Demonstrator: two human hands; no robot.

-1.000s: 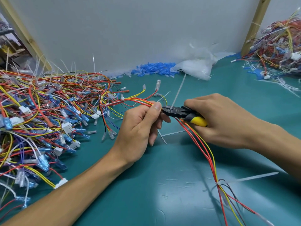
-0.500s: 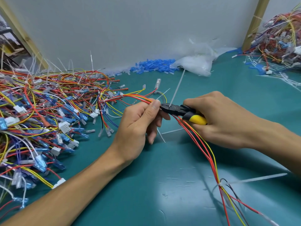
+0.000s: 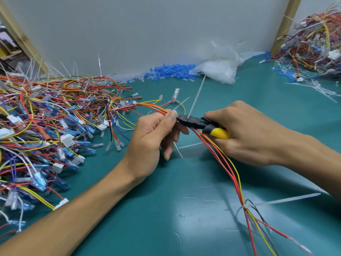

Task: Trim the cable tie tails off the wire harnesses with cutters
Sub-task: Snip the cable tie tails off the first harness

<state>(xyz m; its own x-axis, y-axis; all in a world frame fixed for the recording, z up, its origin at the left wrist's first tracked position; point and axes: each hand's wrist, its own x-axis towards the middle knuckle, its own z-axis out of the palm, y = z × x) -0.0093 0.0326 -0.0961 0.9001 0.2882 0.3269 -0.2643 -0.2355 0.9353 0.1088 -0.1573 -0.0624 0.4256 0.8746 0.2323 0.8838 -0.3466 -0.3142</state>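
I am holding one wire harness just above the green counter, in the middle of the scene, between my two hands. My left hand is pinching the red, orange and yellow wires between the thumb and the fingers, just left of the tie. My right hand is wrapping its fingers round the yellow handles of the cutters. The black jaws are sitting at the foot of the white cable tie tail, which is standing up and leaning toward the far side. If the blades are already biting through it, I cannot tell.

The harness is light and floppy, I think, so it is best to take it close beside the tie head, where the bundle cannot twist away. The wire insulation looks soft and easy to nick. The tail seems thin, stiff and springy, so it may jump off when it is cut.

A second tail is sticking out to the right, nearer to me on the same harness. Cut tails are lying on the counter under my hands, and a big pile of harnesses is lying at the left, many tails standing up from it.
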